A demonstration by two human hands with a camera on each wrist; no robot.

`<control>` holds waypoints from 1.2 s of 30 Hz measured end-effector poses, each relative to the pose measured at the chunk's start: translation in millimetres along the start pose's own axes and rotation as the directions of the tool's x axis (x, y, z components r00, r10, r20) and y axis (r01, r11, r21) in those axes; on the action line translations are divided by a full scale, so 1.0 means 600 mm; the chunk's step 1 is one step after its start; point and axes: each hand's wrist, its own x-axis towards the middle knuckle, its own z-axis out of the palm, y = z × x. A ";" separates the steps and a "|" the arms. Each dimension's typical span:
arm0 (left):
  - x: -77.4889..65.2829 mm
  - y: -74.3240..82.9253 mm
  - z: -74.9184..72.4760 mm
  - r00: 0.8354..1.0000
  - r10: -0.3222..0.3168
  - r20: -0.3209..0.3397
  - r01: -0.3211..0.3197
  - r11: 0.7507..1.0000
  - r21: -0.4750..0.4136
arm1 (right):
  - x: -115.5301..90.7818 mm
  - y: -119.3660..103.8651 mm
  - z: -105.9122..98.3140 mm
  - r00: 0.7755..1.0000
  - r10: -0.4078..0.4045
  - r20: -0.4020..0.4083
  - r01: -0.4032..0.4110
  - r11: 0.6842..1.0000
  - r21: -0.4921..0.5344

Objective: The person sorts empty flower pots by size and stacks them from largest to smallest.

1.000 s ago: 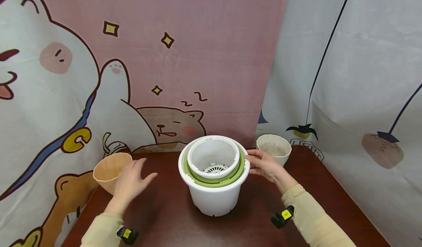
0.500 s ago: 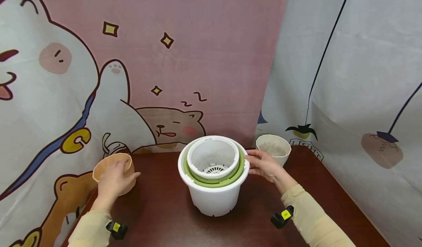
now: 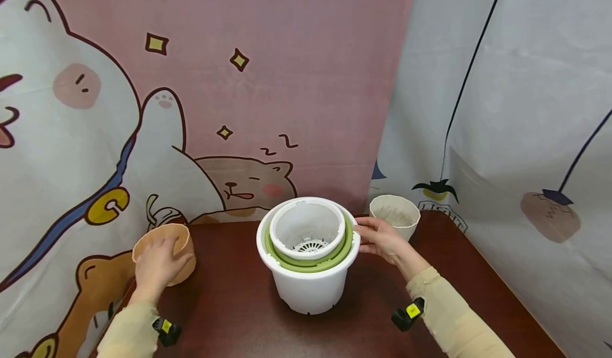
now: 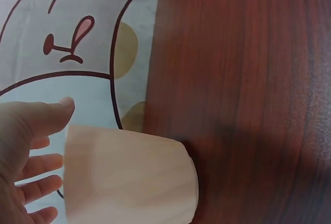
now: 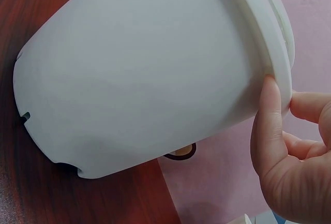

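In the head view my left hand [image 3: 155, 267] is over the opening of a peach-coloured flower pot [image 3: 184, 270] at the table's left. The left wrist view has the thumb extended clear of that pot [image 4: 129, 177] and the fingertips at its rim; contact is unclear. My right hand [image 3: 382, 239] pinches the rim of a large white flower pot [image 3: 311, 291], thumb outside and fingers over the edge [image 5: 282, 79]. Nested inside it are a green pot [image 3: 311, 266] and a smaller white pot [image 3: 306, 222] with a slotted bottom.
A cream pot [image 3: 397, 212] stands behind my right hand, near the back right of the dark red wooden table [image 3: 229, 305]. Printed cloth [image 3: 306, 82] hangs along the table's back and sides.
My left hand has moved left and down to the peach flower pot, which now stands more upright. The right hand keeps its hold on the white pot's rim.
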 end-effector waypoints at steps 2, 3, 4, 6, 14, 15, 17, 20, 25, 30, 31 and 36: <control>-0.002 -0.003 0.004 1.000 -0.005 0.000 0.005 1.000 0.004 | 0.000 -0.001 0.001 1.000 -0.001 0.002 0.001 1.000 0.000; -0.002 -0.004 0.006 1.000 -0.009 0.002 0.009 1.000 0.005 | 0.000 -0.001 0.001 1.000 -0.004 0.007 0.004 1.000 -0.001; -0.003 -0.005 0.008 1.000 -0.011 0.002 0.011 1.000 0.006 | 0.000 -0.002 0.001 1.000 -0.007 0.011 0.007 1.000 -0.003; -0.003 -0.006 0.010 1.000 -0.017 0.009 0.017 1.000 0.004 | 0.000 -0.003 0.001 1.000 -0.010 0.014 0.010 1.000 -0.002; -0.002 -0.008 0.014 0.999 -0.037 0.033 0.036 0.999 0.030 | 0.000 -0.003 0.000 1.000 -0.008 0.008 0.008 1.000 0.002; -0.001 -0.009 0.014 0.999 -0.038 0.038 0.037 0.999 0.031 | 0.000 -0.003 0.000 1.000 -0.009 0.007 0.009 1.000 -0.001; -0.001 -0.010 0.015 0.999 -0.034 0.036 0.033 0.999 0.033 | 0.000 -0.003 0.000 1.000 -0.006 0.000 0.006 1.000 -0.003; -0.002 -0.011 0.017 0.999 -0.029 0.028 0.028 0.999 0.033 | 0.000 -0.002 -0.001 1.000 -0.005 0.000 0.005 1.000 0.002; -0.004 -0.013 0.022 1.000 -0.018 0.015 0.017 0.999 0.041 | -0.001 -0.002 0.000 1.000 -0.010 0.013 0.010 1.000 0.009; -0.003 -0.014 0.023 1.000 -0.007 0.020 0.006 0.998 0.063 | -0.001 -0.001 0.001 1.000 -0.005 0.009 0.005 1.000 0.012; -0.003 -0.014 0.023 1.000 -0.007 0.021 0.005 0.998 0.065 | -0.001 -0.001 0.001 1.000 -0.004 0.008 0.004 1.000 0.012; -0.004 -0.012 0.024 1.000 -0.021 0.018 0.019 0.998 0.067 | -0.001 -0.001 0.001 1.000 -0.004 0.011 0.004 1.000 0.010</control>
